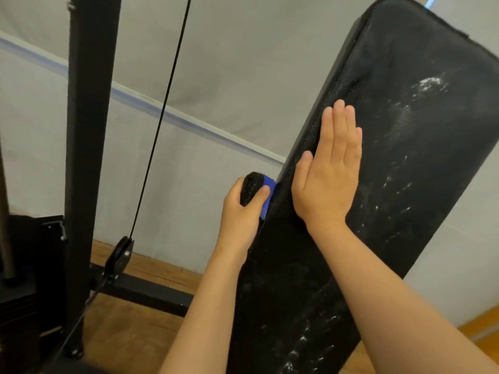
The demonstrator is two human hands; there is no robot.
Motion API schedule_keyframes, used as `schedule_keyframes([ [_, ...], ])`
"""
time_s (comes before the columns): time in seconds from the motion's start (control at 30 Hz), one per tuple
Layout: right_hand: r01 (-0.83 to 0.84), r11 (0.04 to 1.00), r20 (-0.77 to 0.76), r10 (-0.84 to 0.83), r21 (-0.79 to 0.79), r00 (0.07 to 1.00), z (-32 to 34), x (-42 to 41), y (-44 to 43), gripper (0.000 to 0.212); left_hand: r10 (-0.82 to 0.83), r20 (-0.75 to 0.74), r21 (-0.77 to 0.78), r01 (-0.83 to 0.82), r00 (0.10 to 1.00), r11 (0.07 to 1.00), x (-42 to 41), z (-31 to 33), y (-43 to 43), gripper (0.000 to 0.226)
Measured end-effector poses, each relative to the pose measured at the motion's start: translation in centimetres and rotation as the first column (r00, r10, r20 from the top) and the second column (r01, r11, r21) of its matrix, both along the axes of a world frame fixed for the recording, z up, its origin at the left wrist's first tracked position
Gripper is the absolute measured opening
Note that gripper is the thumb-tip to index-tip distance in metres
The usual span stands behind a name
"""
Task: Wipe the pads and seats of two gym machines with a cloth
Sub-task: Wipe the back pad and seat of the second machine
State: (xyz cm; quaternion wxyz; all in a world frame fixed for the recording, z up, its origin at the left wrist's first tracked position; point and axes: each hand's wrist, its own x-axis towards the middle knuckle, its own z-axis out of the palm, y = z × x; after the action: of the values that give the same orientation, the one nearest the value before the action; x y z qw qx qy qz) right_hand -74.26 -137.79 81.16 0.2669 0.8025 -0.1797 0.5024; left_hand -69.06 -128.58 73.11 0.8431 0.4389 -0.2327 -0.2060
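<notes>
The left hand (pixel 243 209) grips a bunched cloth (pixel 253 188), black with a blue part showing. The thumb curls over the front of the cloth and the other fingers wrap behind it, mostly hidden. The blue part of the cloth lies against the left edge of a long black pad (pixel 418 157), which stands tilted, its top leaning away to the upper right. Just to the right of that grip, the right hand (pixel 328 179) lies flat on the face of the pad. Its fingers (pixel 343 125) are straight and close together, pointing up along the pad, and they grasp nothing. The thumb sits near the pad's left edge. White specks (pixel 429 85) mark the pad up and to the right of the right fingers, and more run down the surface below the right forearm. Well to the left of the left fingers a black upright post (pixel 86 130) rises. Between that post and the left hand a thin black cable (pixel 162 117) slants down to a pulley (pixel 120 256). A black base bar (pixel 145 291) lies on the wooden floor (pixel 140 333) below the left forearm. A pale wall (pixel 216 63) fills the space behind both hands.
</notes>
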Motion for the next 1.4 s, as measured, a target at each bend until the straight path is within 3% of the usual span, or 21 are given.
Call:
schedule_keyframes([
  [0.13, 0.001, 1.000, -0.002, -0.001, -0.009, 1.000, 0.1, 0.1, -0.1, 0.059, 0.044, -0.031, -0.020, -0.044, 0.999, 0.999, -0.4, -0.9, -0.5, 0.011],
  [0.47, -0.038, 0.999, 0.024, 0.038, -0.003, 0.999, 0.2, 0.0, 0.0, 0.060, 0.068, -0.149, 0.167, -0.042, 0.986, 0.985, -3.0, -8.3, 1.3, 0.013],
  [0.8, -0.006, 1.000, 0.001, 0.006, -0.007, 1.000, 0.0, -0.4, -0.1, 0.068, 0.088, 0.002, 0.100, -0.088, 0.996, 0.991, -1.8, -4.9, 0.5, 0.014],
  [1.07, -0.003, 1.000, 0.006, 0.003, -0.031, 1.000, 0.3, -0.1, -0.1, 0.074, 0.075, -0.102, 0.219, -0.051, 0.992, 0.974, -3.1, -9.5, 1.7, 0.012],
  [1.4, 0.021, 0.999, -0.001, -0.021, -0.032, 1.000, 0.0, -0.4, -0.1, 0.073, 0.062, -0.069, 0.294, -0.039, 0.996, 0.955, -3.2, -11.4, 2.8, 0.009],
])
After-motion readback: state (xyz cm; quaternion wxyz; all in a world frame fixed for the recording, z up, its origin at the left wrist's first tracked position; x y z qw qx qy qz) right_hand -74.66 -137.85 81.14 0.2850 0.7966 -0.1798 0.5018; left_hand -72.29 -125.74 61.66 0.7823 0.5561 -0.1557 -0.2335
